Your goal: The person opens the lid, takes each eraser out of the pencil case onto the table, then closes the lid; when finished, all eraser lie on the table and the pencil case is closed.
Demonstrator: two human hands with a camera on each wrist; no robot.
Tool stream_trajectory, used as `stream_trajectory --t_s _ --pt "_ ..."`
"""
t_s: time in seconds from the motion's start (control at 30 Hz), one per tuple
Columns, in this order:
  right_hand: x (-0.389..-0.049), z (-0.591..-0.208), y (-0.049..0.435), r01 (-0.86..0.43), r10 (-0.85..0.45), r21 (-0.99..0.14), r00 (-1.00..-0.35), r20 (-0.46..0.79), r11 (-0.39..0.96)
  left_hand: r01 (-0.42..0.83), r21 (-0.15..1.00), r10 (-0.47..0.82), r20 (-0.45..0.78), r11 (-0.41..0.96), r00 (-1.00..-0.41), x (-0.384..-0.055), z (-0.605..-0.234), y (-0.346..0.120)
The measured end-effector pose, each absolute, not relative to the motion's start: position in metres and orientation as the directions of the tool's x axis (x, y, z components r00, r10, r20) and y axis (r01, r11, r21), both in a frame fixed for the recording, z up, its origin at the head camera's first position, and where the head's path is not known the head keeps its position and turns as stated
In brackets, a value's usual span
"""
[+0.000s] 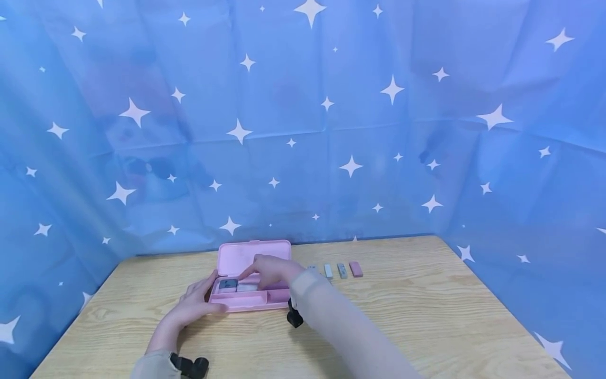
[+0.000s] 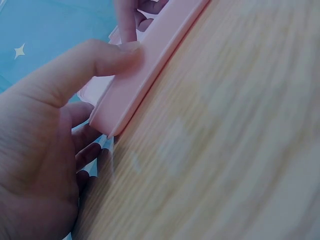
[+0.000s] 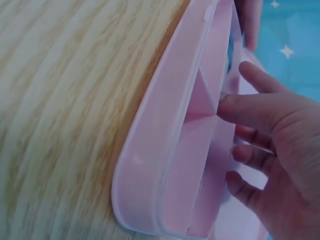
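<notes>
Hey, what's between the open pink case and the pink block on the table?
In the head view, three small pale blocks show, lined up; the right sleeve partly hides the one nearest the case.

- Pale-fabric-sleeved left arm enters from the near left, its bare wrist angled toward the far right.
- Bare left hand in a holding pose: thumb extended rightward on the near side, fingers slightly bent on the far side.
- Pale-fabric-sleeved right arm slants from the near right toward the far left.
- Bare right hand: index finger pointing left and downward, thumb outstretched, remaining fingers loosely bent.
</notes>
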State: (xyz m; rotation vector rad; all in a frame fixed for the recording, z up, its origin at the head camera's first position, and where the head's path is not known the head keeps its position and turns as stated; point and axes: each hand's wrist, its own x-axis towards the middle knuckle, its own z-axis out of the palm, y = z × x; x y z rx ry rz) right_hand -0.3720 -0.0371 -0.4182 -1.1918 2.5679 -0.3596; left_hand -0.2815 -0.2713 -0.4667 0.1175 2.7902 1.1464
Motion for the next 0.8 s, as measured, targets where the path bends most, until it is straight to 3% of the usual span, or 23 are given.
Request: stream_trajectory --t_s 0.4,0.8 --pt "-0.3684 -0.4224 -0.0412 -0.725 -0.776 -0.283 -0.609 -0.161 0.628 0.012 0.698 0.1 -0.085 0.716 -0.991 -0.2798 -0.4687 -0.2705" --pt "-0.3712 -0.4213 -0.0387 -0.715 -0.773 -0.299 -0.613 -0.165 0.632 0.011 0.705 0.102 -0.086 0.709 -0.991 -0.2802 -0.4632 -0.2679"
